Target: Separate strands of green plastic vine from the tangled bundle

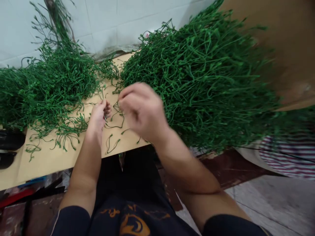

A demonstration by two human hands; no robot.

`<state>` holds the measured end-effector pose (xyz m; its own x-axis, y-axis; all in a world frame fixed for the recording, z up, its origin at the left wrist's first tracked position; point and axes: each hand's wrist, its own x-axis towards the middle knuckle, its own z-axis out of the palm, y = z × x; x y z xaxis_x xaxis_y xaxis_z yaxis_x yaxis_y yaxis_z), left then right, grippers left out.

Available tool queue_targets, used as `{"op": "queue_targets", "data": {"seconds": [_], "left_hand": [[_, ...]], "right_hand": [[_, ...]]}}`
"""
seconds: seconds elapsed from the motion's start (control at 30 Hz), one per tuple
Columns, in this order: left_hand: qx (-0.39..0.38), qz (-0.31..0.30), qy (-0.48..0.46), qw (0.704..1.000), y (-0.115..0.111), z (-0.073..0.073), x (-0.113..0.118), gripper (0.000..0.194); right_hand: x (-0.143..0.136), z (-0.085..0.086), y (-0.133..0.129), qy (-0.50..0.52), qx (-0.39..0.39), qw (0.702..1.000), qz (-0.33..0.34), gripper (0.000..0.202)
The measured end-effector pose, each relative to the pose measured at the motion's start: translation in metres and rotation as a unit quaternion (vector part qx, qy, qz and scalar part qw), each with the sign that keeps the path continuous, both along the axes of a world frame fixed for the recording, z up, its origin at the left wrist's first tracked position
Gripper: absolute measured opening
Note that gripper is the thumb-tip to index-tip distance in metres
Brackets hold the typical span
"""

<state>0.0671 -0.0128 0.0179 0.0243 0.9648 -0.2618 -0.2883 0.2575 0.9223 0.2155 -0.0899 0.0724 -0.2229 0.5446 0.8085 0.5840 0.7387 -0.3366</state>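
My left hand [100,113] is closed just above the tan board [108,147]. A thin green stem [115,127] seems to run out from under its curled fingers. Beside it, slightly higher and to the right, my right hand [142,108] is blurred by motion, with thumb and fingers drawn together. What it holds, if anything, cannot be made out. Behind the right hand rises a large heap of green plastic-looking stems [197,75] with small knobbed, forked tips. A second heap of similar stems [54,82] lies to the left, past my left hand.
Loose stems [71,127] are scattered over the board's front left part. White wall tiles [103,19] stand behind. Brown cardboard [283,49] leans at the right, and a dark object [11,141] sits at the left edge. Red-and-white striped cloth [283,154] shows at lower right.
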Motion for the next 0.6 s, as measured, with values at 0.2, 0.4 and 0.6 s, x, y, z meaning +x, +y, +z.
{"op": "queue_targets", "data": {"seconds": [0.2,0.4,0.6], "left_hand": [[0.054,-0.048,0.104,0.992,-0.02,0.004,0.018,0.025],[0.182,-0.121,0.298,0.929,-0.046,-0.015,0.036,0.017],[0.252,-0.206,0.389,0.862,-0.07,-0.017,0.024,0.017]], "right_hand": [[0.08,0.03,0.028,-0.026,-0.195,0.909,-0.367,0.066],[0.023,-0.006,0.035,-0.138,-0.314,0.912,-0.227,0.043],[-0.013,-0.041,0.069,-0.095,-0.414,0.902,-0.074,0.014]]}}
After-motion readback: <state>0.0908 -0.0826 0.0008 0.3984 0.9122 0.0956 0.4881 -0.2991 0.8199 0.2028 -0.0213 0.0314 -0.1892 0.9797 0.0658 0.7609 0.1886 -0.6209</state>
